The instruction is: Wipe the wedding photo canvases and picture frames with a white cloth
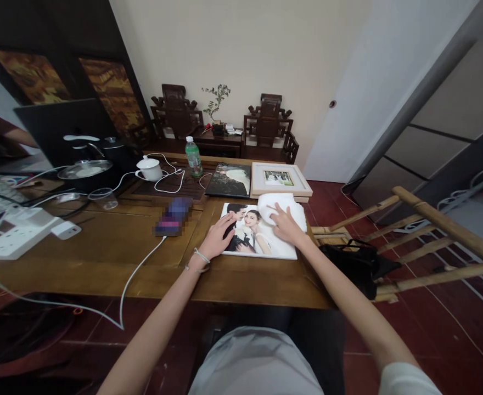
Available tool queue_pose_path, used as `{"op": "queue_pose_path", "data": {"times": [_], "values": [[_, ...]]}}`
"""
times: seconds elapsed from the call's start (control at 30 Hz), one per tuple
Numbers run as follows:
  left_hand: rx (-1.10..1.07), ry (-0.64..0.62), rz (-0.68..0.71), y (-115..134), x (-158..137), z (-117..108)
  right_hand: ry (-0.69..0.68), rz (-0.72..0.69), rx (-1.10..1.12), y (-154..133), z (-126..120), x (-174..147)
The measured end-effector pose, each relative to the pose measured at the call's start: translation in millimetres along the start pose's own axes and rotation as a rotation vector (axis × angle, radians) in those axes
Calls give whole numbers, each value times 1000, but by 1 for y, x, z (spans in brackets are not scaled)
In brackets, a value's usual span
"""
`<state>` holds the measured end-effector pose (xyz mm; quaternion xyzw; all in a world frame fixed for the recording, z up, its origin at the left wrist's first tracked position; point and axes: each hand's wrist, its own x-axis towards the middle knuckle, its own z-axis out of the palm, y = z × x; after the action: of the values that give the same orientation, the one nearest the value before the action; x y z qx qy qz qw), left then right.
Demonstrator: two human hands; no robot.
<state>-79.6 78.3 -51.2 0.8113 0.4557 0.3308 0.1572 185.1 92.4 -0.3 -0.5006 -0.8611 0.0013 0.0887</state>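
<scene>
My left hand point(217, 237) lies flat on the left side of a photo panel point(245, 248) printed with a couple. Its fingers are stretched out and hold the panel's edge area down without gripping it. On the panel's upper right corner rests a bunched white cloth point(295, 207), perhaps paper towel. My right hand point(286, 225) presses on this cloth from above with fingers spread. The cloth covers part of the print.
Behind the panel lie a dark photo panel point(228, 180) and a white picture frame point(303, 186). A green bottle point(192, 158), a lidded white cup point(149, 169) and a phone point(174, 216) with a cable stand left. A power strip point(17, 233) sits far left; a bamboo chair point(434, 241) is right.
</scene>
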Motion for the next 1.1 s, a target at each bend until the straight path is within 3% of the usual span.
{"op": "queue_pose_path", "data": {"times": [0.17,0.43,0.57,0.67,0.97,1.1], "values": [[-9,5,6,-1,0,1,-27,-9,-46,3,0,2],[-12,17,14,-4,0,4,-60,-178,-44,-54,-4,-97],[-18,26,23,-3,0,4,-98,-217,-19,-70,-9,-116],[-16,10,3,-2,0,3,-122,-191,6,-64,-13,-98],[-18,-9,3,-1,0,-2,-81,-48,14,-7,-14,10],[-23,-4,22,0,0,-3,-70,-11,19,3,-16,27]]}}
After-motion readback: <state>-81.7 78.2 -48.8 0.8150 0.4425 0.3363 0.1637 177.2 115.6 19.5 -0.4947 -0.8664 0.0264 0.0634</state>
